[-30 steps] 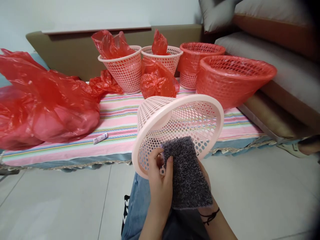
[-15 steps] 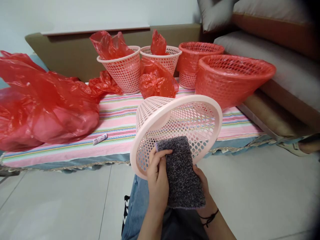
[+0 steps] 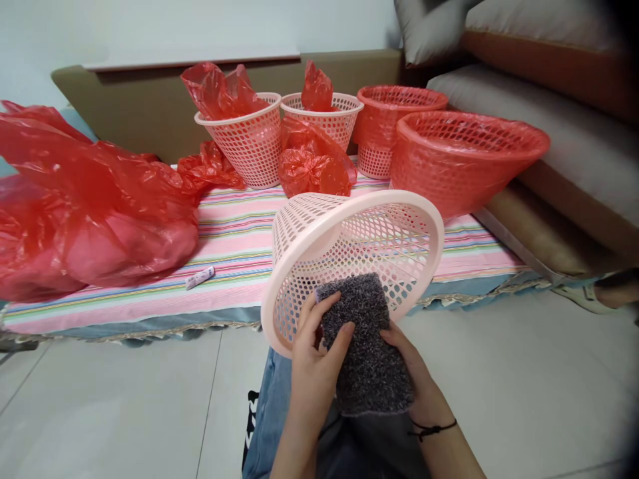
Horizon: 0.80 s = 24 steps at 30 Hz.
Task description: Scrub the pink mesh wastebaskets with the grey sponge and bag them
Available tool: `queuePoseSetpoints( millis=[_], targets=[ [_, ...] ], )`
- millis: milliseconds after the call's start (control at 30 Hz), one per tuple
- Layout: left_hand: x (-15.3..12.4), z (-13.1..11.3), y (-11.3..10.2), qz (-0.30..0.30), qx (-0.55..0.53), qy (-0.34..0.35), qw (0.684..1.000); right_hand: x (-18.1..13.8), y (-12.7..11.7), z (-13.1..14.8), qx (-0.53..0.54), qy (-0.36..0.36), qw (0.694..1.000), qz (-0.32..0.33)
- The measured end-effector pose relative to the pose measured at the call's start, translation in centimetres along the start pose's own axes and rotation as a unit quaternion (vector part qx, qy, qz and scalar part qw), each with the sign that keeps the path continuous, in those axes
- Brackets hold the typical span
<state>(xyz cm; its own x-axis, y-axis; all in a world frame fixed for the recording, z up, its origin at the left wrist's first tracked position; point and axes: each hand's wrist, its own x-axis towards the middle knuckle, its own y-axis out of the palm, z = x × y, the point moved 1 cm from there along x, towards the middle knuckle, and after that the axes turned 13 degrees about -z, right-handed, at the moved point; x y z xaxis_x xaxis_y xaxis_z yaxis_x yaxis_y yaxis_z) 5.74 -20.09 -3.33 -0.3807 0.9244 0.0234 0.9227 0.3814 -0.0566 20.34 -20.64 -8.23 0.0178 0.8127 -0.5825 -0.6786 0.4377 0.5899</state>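
A pale pink perforated basket (image 3: 324, 229) lies tipped on its side on my lap, mouth towards me. A dark grey fuzzy cloth pad (image 3: 367, 352) rests on its lower rim. My left hand (image 3: 314, 366) grips the pad's left edge, thumb on top, at the basket's rim. My right hand (image 3: 417, 379), with a black band on its wrist, holds the pad's right edge, fingers curled onto it. Both hands are closed on the pad.
A low table with a striped pink cloth (image 3: 234, 239) carries several mesh baskets, two with red bags (image 3: 249, 143), two wrapped in red plastic (image 3: 462, 156). A big red plastic bag (image 3: 84, 213) lies left, a small tube (image 3: 200, 277) near it. A sofa (image 3: 559, 120) stands right.
The pad has been pulled a little lower and bunched shorter. My right hand has come up over the pad's right edge, and my left thumb now lies on top.
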Motion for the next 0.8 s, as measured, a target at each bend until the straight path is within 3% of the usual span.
queuePoseSetpoints(
  millis=[100,233,333,633,800],
  targets=[
    [-0.1,-0.1,0.0,0.019,-0.042,-0.043,0.998,0.0,-0.4,0.6,0.004,-0.002,1.000,-0.012],
    [-0.1,-0.3,0.1,0.034,-0.156,-0.098,0.982,0.2,-0.7,0.4,0.025,0.078,0.997,0.015],
    [-0.2,-0.3,0.4,0.049,-0.210,-0.119,0.969,0.4,-0.7,0.0,0.045,0.089,0.995,0.024],
    [-0.3,-0.1,0.7,0.067,-0.265,-0.173,0.946,0.2,0.0,-0.4,0.054,0.098,0.994,0.002],
    [-0.3,-0.3,0.7,0.082,-0.222,-0.127,0.963,0.6,-0.3,-0.7,0.049,0.104,0.993,-0.012]
  ],
)
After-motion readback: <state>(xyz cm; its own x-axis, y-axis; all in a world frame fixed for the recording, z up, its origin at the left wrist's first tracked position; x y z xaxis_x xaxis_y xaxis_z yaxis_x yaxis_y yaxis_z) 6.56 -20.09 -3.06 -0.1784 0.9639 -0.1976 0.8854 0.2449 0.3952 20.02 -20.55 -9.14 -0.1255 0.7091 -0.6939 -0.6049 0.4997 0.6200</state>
